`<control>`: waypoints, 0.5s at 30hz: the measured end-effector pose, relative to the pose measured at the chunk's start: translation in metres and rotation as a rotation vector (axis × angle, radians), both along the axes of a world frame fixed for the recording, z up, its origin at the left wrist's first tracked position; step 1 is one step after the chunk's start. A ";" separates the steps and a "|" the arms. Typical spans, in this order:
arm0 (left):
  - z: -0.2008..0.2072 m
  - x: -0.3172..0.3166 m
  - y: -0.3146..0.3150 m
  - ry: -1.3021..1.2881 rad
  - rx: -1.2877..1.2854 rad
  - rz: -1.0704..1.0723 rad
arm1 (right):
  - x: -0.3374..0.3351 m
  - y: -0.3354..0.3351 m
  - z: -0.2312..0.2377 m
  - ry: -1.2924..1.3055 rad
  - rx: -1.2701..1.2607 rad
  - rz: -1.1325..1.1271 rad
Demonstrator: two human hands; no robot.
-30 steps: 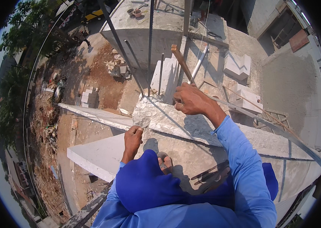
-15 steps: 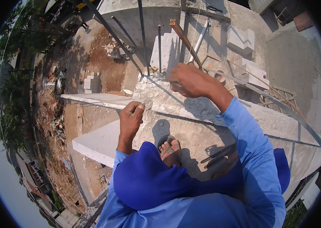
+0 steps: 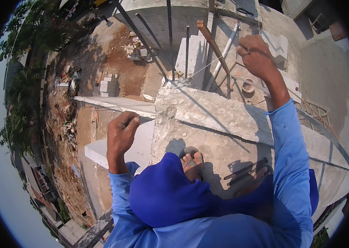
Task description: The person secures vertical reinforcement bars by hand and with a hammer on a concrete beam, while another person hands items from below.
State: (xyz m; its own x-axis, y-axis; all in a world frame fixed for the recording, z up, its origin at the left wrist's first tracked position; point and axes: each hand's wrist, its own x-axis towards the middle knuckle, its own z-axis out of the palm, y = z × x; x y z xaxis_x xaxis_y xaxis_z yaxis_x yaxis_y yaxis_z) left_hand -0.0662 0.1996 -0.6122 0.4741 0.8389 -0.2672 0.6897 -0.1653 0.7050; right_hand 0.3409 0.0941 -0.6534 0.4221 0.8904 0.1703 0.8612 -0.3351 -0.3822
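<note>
My left hand (image 3: 121,135) is closed, thumb pressed on the bent forefinger, left of the rough mortar-topped wall corner (image 3: 170,101). Beyond the wall on the right, my right hand (image 3: 257,54) is also closed, raised above a white pipe and pale blocks. A thin white string (image 3: 209,65) stretches from the right fingers down across the wall top toward the left hand. Its end at the left fingers is hard to make out. Another stretch of thin line rises from the right hand toward the upper edge. Loose curls of string lie near the corner.
Dark upright rebars (image 3: 170,39) and a wooden bar (image 3: 213,40) stand behind the corner, beside the white pipe (image 3: 224,50). My sandalled foot (image 3: 191,162) rests on concrete. At left, a pale slab (image 3: 100,152) overlooks dirt ground far below. A bucket (image 3: 248,85) sits beyond the wall.
My hands have moved apart: the right one up and to the right, the left one left and slightly down. The string between them now shows more plainly. The view has shifted slightly left.
</note>
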 end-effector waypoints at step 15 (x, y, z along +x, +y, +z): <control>0.018 0.089 0.004 -0.124 0.169 -0.286 | -0.104 0.012 0.038 0.142 -0.006 0.534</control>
State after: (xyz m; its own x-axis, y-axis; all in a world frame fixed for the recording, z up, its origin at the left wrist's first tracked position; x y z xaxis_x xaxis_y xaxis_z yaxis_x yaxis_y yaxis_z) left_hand 0.0230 0.2034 -0.5938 0.7163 0.6951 -0.0613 0.5093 -0.4607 0.7269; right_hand 0.2373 0.1058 -0.6155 -0.0704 0.9879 0.1385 0.8522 0.1317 -0.5064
